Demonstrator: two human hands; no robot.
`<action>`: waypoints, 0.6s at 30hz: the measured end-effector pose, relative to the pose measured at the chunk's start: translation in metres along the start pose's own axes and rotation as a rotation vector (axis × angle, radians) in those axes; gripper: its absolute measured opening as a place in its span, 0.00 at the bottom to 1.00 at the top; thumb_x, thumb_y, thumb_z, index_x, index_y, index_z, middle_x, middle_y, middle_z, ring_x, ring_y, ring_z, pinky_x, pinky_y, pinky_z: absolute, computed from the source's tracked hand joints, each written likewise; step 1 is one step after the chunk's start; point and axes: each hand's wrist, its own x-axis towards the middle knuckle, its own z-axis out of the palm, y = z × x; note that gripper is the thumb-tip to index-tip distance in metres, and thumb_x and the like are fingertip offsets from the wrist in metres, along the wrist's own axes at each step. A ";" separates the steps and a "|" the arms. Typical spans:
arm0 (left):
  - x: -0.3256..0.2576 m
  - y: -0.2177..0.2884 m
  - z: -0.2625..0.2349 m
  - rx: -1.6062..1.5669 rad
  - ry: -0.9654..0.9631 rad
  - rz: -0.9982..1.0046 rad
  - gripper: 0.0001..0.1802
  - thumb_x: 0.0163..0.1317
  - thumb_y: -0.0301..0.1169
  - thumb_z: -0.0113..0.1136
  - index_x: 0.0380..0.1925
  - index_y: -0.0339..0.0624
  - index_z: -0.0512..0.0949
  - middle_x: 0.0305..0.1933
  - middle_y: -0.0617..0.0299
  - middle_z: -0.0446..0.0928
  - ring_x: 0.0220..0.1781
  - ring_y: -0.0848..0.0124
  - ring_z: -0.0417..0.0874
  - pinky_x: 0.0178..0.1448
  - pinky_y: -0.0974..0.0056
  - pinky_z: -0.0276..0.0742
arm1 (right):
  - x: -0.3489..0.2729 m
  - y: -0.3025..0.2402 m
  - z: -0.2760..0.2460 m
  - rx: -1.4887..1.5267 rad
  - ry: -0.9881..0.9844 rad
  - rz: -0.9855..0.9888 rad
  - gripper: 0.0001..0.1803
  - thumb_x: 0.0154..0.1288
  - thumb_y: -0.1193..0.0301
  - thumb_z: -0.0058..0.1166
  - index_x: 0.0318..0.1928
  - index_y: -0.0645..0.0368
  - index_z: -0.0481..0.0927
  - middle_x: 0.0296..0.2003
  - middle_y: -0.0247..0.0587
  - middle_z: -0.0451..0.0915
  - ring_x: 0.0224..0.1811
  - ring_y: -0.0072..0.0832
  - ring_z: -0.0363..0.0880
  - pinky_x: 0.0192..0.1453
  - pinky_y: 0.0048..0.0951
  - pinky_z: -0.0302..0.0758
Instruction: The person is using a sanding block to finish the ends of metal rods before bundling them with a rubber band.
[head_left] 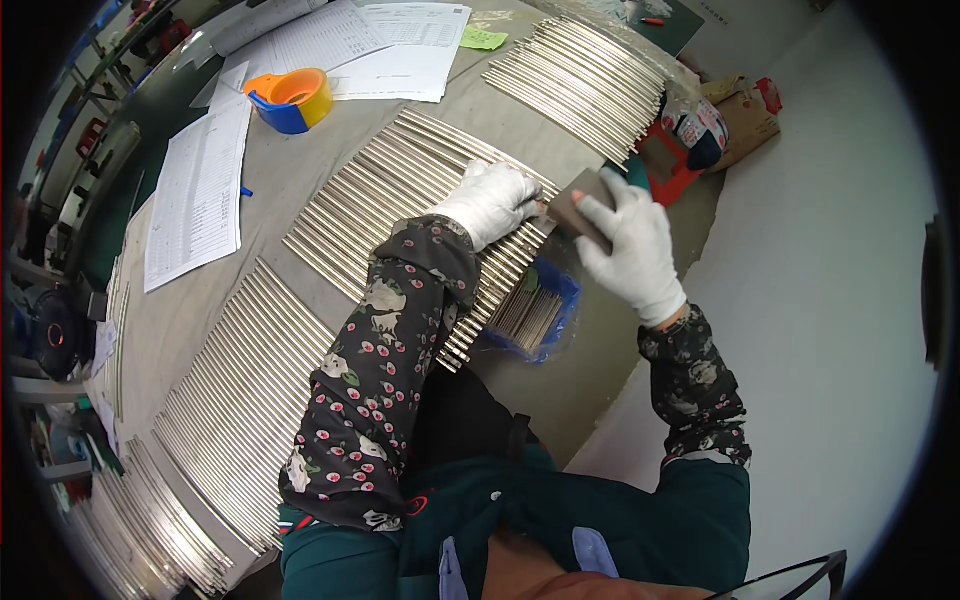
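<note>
A row of shiny metal rods [380,190] lies side by side across the table in front of me, with ends reaching past its right edge. My left hand [488,205], in a white glove, rests on these rods close to their right ends, fingers bent and pressed together over them. In my right hand [632,245], also gloved, is a flat brown-grey block [580,208] that looks like a sanding block. It is held beside the rod ends; whether it touches them I cannot tell.
More metal rods lie in batches at the far right [580,85] and near left [240,390]. Below the table edge stands a blue-lined bin [545,315] with rods inside. An orange tape dispenser [290,100] and printed sheets [200,190] lie farther left. A cardboard box [748,125] stands beyond, by the wall.
</note>
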 end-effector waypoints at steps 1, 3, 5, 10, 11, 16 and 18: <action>-0.002 0.001 0.001 0.001 -0.002 -0.001 0.08 0.59 0.36 0.57 0.32 0.45 0.78 0.30 0.59 0.78 0.41 0.60 0.77 0.53 0.55 0.60 | 0.005 0.005 -0.006 -0.138 -0.025 0.105 0.24 0.41 0.67 0.60 0.45 0.51 0.80 0.53 0.52 0.70 0.47 0.43 0.72 0.47 0.37 0.70; -0.004 0.002 0.001 0.063 0.027 0.042 0.09 0.59 0.37 0.56 0.33 0.44 0.78 0.30 0.59 0.78 0.40 0.60 0.77 0.52 0.57 0.63 | 0.007 0.010 -0.005 -0.108 0.057 0.104 0.22 0.41 0.67 0.59 0.43 0.52 0.80 0.51 0.52 0.71 0.45 0.42 0.73 0.45 0.38 0.70; -0.003 0.000 0.000 0.066 0.026 0.049 0.09 0.60 0.37 0.55 0.32 0.44 0.78 0.30 0.59 0.78 0.40 0.60 0.77 0.50 0.57 0.64 | 0.003 -0.002 -0.006 0.147 0.050 -0.114 0.20 0.41 0.67 0.60 0.41 0.52 0.81 0.50 0.51 0.72 0.42 0.42 0.73 0.42 0.38 0.71; -0.002 -0.003 0.004 0.034 0.053 0.069 0.05 0.59 0.32 0.55 0.30 0.44 0.77 0.31 0.59 0.78 0.41 0.60 0.77 0.50 0.55 0.63 | 0.004 0.018 0.002 -0.068 0.085 0.132 0.23 0.40 0.66 0.61 0.43 0.52 0.80 0.51 0.51 0.72 0.45 0.43 0.73 0.46 0.38 0.71; -0.002 -0.003 0.004 0.034 0.052 0.068 0.05 0.59 0.32 0.55 0.30 0.44 0.77 0.31 0.59 0.78 0.41 0.60 0.77 0.50 0.55 0.63 | 0.005 0.014 0.001 -0.067 0.084 0.131 0.23 0.40 0.66 0.61 0.43 0.52 0.80 0.51 0.51 0.72 0.45 0.43 0.73 0.46 0.38 0.71; -0.001 -0.007 0.009 0.083 0.042 0.064 0.07 0.58 0.34 0.57 0.33 0.46 0.78 0.32 0.60 0.78 0.42 0.60 0.76 0.50 0.56 0.63 | 0.005 0.006 0.002 0.008 0.035 -0.012 0.23 0.42 0.67 0.59 0.44 0.51 0.80 0.50 0.51 0.73 0.44 0.43 0.73 0.45 0.39 0.72; -0.003 -0.004 0.008 0.118 0.041 0.054 0.07 0.56 0.34 0.59 0.34 0.47 0.78 0.34 0.62 0.78 0.44 0.61 0.75 0.50 0.57 0.65 | 0.003 0.021 0.000 -0.090 0.066 0.160 0.23 0.42 0.66 0.59 0.45 0.51 0.80 0.51 0.51 0.72 0.46 0.42 0.73 0.47 0.38 0.71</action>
